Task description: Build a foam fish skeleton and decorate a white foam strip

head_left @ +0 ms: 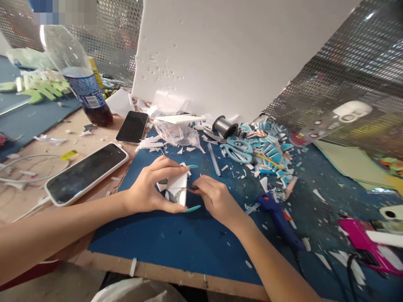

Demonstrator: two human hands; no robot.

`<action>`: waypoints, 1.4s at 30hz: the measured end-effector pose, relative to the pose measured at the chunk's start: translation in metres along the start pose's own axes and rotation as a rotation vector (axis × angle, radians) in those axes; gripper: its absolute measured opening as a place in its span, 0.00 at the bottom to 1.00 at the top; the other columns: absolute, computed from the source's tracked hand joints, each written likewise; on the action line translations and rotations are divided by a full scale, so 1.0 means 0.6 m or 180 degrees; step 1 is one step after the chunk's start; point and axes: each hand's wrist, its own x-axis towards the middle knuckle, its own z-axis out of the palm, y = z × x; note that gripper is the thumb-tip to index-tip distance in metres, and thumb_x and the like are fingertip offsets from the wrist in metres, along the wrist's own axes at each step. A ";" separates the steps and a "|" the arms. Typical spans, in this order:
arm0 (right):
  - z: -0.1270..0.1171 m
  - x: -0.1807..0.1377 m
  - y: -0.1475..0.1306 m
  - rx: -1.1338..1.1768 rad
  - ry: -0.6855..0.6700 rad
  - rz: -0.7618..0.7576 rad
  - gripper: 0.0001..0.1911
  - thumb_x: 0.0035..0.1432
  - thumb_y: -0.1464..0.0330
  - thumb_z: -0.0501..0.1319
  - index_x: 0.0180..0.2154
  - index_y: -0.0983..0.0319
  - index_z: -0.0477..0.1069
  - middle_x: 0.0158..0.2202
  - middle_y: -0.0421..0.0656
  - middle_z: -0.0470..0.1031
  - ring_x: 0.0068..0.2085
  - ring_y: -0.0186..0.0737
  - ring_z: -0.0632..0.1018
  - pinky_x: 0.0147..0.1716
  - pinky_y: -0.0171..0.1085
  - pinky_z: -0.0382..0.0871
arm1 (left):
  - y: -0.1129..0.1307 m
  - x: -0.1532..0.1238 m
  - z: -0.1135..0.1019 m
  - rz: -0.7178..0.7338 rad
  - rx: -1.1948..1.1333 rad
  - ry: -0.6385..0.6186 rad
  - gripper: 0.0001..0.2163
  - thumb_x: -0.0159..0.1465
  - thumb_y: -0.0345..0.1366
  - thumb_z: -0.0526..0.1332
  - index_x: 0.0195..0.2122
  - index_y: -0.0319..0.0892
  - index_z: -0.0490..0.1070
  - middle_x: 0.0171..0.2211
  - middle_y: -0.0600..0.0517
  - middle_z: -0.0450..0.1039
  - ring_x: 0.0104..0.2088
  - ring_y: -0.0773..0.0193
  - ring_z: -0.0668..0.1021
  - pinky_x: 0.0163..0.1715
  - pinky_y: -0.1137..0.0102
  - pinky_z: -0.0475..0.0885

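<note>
Over the blue mat, my left hand grips a small white block-like piece between thumb and fingers. A grey, shadowed patch shows on the piece's lower part. Close against its right side, my right hand is closed in a pinch. Something thin and dark sticks out from its fingertips toward the white piece; its kind is too small to make out. Beyond the hands lie a silvery pen-like stick, light-blue-handled scissors and a spool of thin wire.
A blue glue gun lies right of my right hand, near a pink tool. Blue and white scraps heap at the back. Two phones and a cola bottle are on the left. A white board stands behind.
</note>
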 end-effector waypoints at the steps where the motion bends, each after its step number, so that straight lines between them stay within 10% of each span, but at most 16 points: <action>1: 0.001 0.000 0.000 -0.0019 0.0005 -0.0003 0.12 0.63 0.76 0.47 0.29 0.61 0.64 0.25 0.42 0.68 0.28 0.38 0.69 0.28 0.36 0.64 | 0.000 0.000 0.000 -0.0001 -0.0006 0.0003 0.28 0.51 0.48 0.69 0.51 0.41 0.69 0.38 0.46 0.73 0.36 0.59 0.75 0.37 0.63 0.71; 42: 0.042 0.007 -0.024 -0.0464 0.0500 -0.0320 0.12 0.60 0.77 0.49 0.29 0.63 0.67 0.24 0.44 0.69 0.28 0.39 0.70 0.25 0.36 0.67 | 0.017 -0.005 0.019 -0.0374 -0.0336 0.0295 0.27 0.49 0.48 0.70 0.48 0.41 0.72 0.36 0.46 0.73 0.34 0.60 0.74 0.34 0.66 0.69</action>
